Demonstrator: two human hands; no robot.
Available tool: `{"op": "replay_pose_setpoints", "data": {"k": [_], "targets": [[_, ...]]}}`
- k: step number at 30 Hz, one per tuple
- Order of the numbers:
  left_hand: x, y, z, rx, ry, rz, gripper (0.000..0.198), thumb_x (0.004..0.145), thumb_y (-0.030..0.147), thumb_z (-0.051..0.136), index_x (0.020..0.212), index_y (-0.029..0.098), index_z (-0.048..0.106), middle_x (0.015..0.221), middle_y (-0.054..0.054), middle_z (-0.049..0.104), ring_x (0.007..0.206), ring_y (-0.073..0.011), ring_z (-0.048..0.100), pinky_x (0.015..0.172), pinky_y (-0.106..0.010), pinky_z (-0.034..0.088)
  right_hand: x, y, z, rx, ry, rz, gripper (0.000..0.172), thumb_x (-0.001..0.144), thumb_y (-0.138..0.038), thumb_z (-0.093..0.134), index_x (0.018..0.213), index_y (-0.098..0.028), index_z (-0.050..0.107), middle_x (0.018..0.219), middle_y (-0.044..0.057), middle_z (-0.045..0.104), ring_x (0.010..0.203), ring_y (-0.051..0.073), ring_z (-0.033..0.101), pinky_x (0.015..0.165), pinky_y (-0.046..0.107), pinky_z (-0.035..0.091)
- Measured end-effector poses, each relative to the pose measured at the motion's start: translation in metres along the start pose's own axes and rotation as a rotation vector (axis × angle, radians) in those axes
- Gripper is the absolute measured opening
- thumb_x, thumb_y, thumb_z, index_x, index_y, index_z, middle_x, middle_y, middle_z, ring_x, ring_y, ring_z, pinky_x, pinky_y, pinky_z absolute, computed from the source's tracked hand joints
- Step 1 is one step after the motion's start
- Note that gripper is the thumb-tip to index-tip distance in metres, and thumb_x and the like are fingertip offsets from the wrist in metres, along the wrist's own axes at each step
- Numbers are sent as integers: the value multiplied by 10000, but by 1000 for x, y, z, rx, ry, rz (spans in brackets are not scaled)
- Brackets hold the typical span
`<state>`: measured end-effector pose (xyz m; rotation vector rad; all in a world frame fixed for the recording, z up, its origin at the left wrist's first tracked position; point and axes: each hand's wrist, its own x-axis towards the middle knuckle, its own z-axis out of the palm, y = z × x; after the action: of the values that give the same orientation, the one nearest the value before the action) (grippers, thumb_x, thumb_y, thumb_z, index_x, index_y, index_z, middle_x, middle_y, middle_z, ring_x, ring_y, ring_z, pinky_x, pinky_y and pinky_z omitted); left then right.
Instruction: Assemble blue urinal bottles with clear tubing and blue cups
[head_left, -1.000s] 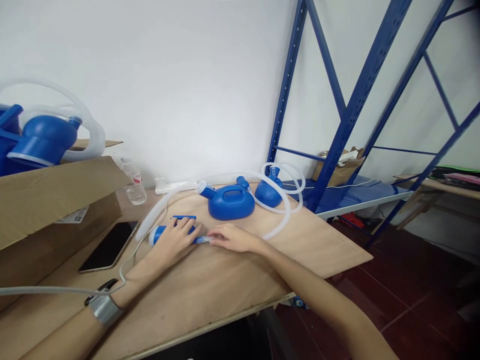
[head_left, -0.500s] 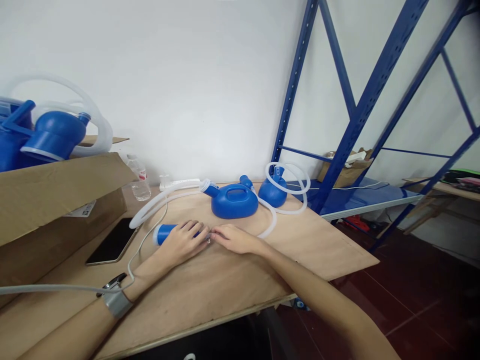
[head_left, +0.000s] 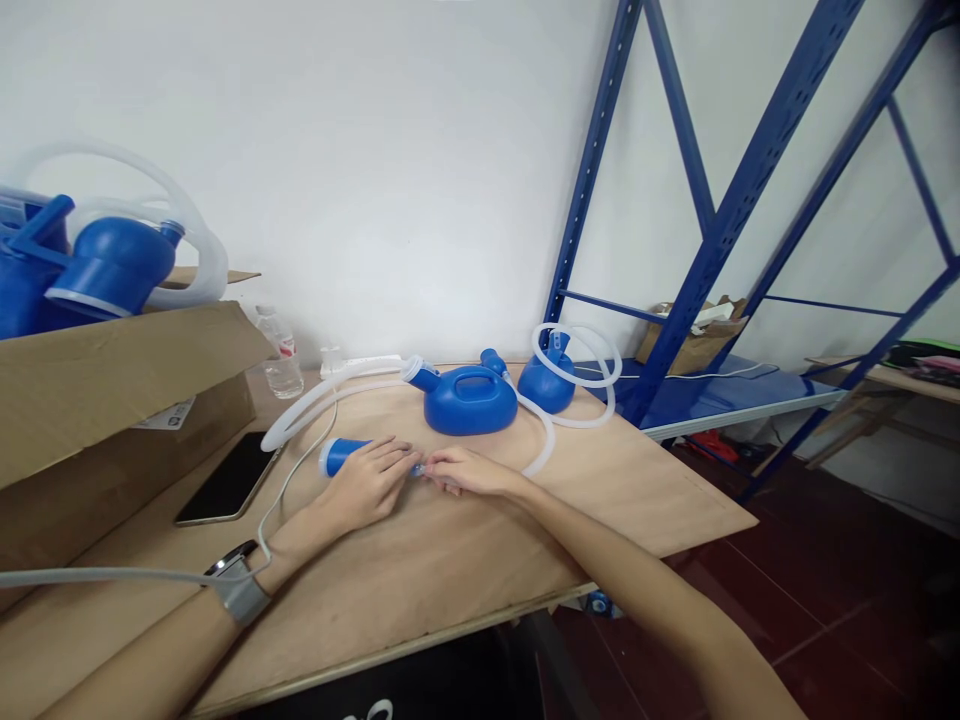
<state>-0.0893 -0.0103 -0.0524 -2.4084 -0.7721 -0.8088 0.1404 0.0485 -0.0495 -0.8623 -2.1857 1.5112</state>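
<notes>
My left hand (head_left: 375, 482) is wrapped over a blue plastic funnel-shaped piece (head_left: 342, 455) that lies on its side, its wide pale-rimmed end pointing left. At its narrow right end, my right hand (head_left: 466, 470) has its fingers pinched together on a small clear part (head_left: 421, 468), too small to name. Just beyond my hands stands a blue jug with a handle (head_left: 472, 402), a white hose (head_left: 300, 415) lying by its neck. Farther right is a second blue jug (head_left: 546, 385) with a hose (head_left: 600, 345) coiled over it.
A cardboard box (head_left: 112, 390) holding blue jugs (head_left: 120, 260) and hoses stands at the left. Near it lie a phone (head_left: 229, 480), a plastic water bottle (head_left: 281, 360) and a pale cable (head_left: 296, 475) that crosses my left wrist. Blue shelving (head_left: 690, 270) rises beyond the table's right side.
The blue piece under my left hand has shifted a little to the right and lies more tilted. My right fingers have curled in more closely around the small clear part.
</notes>
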Motion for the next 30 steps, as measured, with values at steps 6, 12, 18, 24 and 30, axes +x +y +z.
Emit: {"op": "replay_pose_setpoints", "data": {"k": [6,12,18,24,30], "targets": [[6,9,-4,-160,-103,-133,277,1024,282,525,1229,163,669,1150,-116,757,1101,-244,692,1049,-473,491,2,4,-8,139,-154,19,512,912,-640,620,869,-136,700,714,4,659,492,80,510,501,223,391],[8,12,0,-227,-140,-283,265,1063,296,454,1131,207,694,1130,-76,766,1094,-223,680,1040,-440,442,-3,1,-9,61,-168,24,569,888,-672,651,935,-112,738,679,-22,588,533,67,460,506,218,334],[10,16,-3,-238,-176,-386,256,1035,314,487,1140,229,704,1160,-67,764,1176,-253,635,1099,-506,340,-7,-5,-6,106,-161,5,535,859,-657,686,868,-123,715,649,-26,584,539,72,450,531,227,337],[11,13,-3,-307,-207,-495,206,1005,343,513,1060,236,681,1136,-52,750,1151,-253,628,1090,-523,327,-9,-11,-1,89,-115,15,496,869,-632,679,838,-136,680,630,-30,578,528,73,434,504,229,288],[11,9,-3,-376,-250,-559,231,1011,406,514,1060,244,671,1155,-37,732,1159,-248,615,1141,-546,277,-7,-10,2,87,-105,10,461,881,-597,667,829,-139,662,612,-47,536,525,70,413,508,226,289]]}}
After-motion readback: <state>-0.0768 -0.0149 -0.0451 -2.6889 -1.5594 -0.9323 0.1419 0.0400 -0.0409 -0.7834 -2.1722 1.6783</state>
